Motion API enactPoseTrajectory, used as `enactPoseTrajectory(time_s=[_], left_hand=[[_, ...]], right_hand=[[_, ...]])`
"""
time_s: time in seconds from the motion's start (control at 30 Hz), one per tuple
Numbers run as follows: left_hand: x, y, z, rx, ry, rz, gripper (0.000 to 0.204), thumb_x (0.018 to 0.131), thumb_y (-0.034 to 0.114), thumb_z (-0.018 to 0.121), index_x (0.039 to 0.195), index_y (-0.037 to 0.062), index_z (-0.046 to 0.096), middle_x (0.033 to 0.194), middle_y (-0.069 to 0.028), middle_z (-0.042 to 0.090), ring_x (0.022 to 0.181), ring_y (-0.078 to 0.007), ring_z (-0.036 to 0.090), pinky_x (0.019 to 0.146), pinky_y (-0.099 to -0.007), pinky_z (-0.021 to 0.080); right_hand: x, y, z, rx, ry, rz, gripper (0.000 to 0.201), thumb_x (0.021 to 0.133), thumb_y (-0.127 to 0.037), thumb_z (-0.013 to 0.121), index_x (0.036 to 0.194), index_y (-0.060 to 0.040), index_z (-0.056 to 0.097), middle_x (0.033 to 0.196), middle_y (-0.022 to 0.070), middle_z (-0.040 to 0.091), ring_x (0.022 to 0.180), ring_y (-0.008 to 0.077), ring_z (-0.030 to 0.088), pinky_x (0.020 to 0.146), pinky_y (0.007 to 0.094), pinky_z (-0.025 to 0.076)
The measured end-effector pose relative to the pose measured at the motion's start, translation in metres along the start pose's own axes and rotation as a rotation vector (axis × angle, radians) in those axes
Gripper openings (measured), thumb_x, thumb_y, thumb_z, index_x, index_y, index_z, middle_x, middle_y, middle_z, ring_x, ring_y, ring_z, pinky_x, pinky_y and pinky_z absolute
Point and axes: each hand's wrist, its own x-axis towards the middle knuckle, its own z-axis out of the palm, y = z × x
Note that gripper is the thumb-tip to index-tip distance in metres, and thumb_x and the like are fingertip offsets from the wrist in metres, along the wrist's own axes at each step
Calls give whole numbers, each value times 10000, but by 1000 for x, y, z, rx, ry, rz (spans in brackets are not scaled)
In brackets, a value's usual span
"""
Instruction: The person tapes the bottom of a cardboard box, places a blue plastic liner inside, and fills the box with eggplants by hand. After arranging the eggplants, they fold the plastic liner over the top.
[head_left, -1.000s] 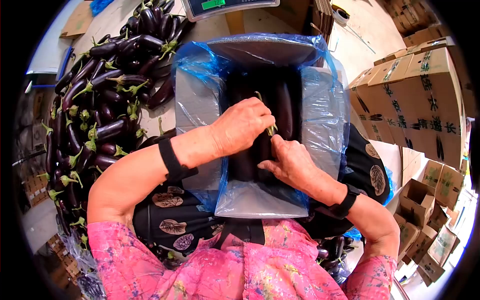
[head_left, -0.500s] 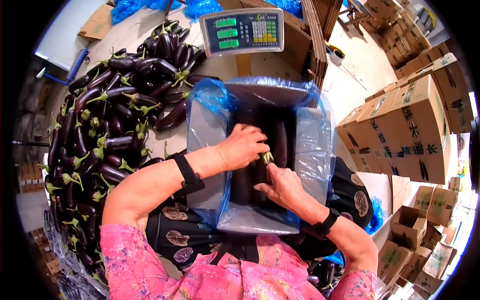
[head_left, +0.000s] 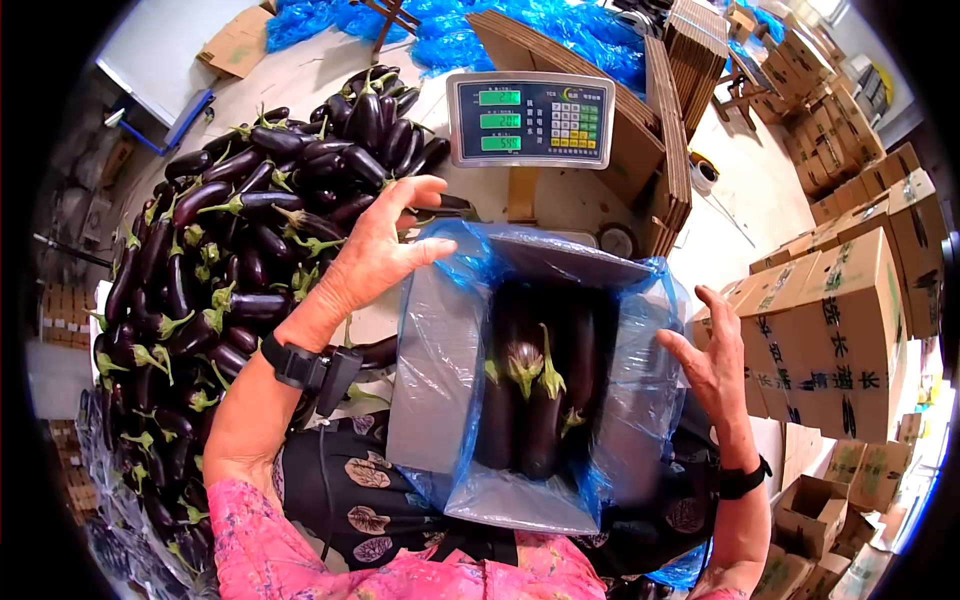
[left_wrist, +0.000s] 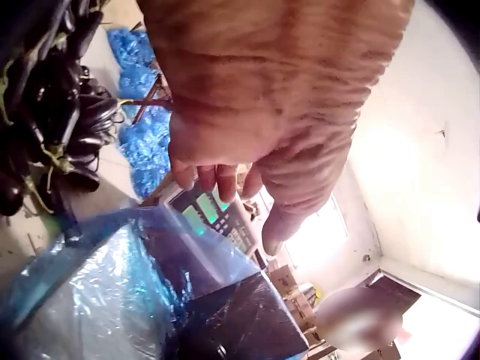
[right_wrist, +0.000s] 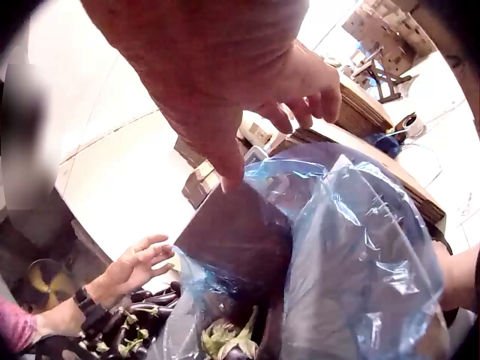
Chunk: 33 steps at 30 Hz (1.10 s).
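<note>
An open box lined with blue plastic [head_left: 430, 400] rests on the person's lap, with several dark eggplants [head_left: 541, 430] lying inside, green caps toward the middle. The left hand [head_left: 378, 245] is raised over the box's upper left corner, fingers spread and holding nothing; the left wrist view shows the same hand [left_wrist: 262, 112] above the liner. Beyond the right flap, the right hand [head_left: 712, 360] is held up with fingers apart, also empty. In the right wrist view this hand [right_wrist: 232, 90] hangs over the plastic [right_wrist: 360, 262].
A large pile of eggplants [head_left: 260, 240] covers the left side. Behind the box stands a scale display [head_left: 532, 120] with lit green numbers, beside folded cardboard [head_left: 675, 180]. Taped cartons [head_left: 820, 330] stand at the right, and blue plastic [head_left: 540, 40] lies at the back.
Both hands have come out of the box and moved apart, the left one up and left, the right one to the right. Eggplants they covered now show. The head view has shifted.
</note>
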Motion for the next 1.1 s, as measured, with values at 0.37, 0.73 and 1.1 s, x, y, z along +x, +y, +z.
enactPoseTrajectory(time_s=[0.37, 0.73, 1.1], left_hand=[[33, -69, 26, 164, -215, 48, 723, 748, 291, 783, 1372, 29, 528, 1206, -153, 657, 1166, -246, 601, 1033, -357, 438], [-13, -3, -7, 54, -405, 246, 133, 806, 45, 666, 937, 31, 677, 839, -94, 669, 802, -185, 640, 754, -327, 502], [-13, -33, -8, 135, 98, 0, 564, 861, 241, 717, 1351, 27, 538, 1340, -160, 542, 1205, -235, 563, 969, -380, 479]], right_hand=[[50, 7, 36, 354, -301, 240, 749, 724, -324, 847, 1316, 28, 552, 1119, 216, 694, 1024, 305, 671, 931, 391, 510], [-9, -34, 5, 49, -219, -350, 60, 816, -34, 625, 863, -51, 658, 757, 159, 601, 740, 373, 574, 639, 419, 473], [-76, -53, -12, -175, -258, -105, 532, 781, -92, 739, 1274, -37, 546, 1299, 220, 516, 1154, 405, 522, 903, 451, 497]])
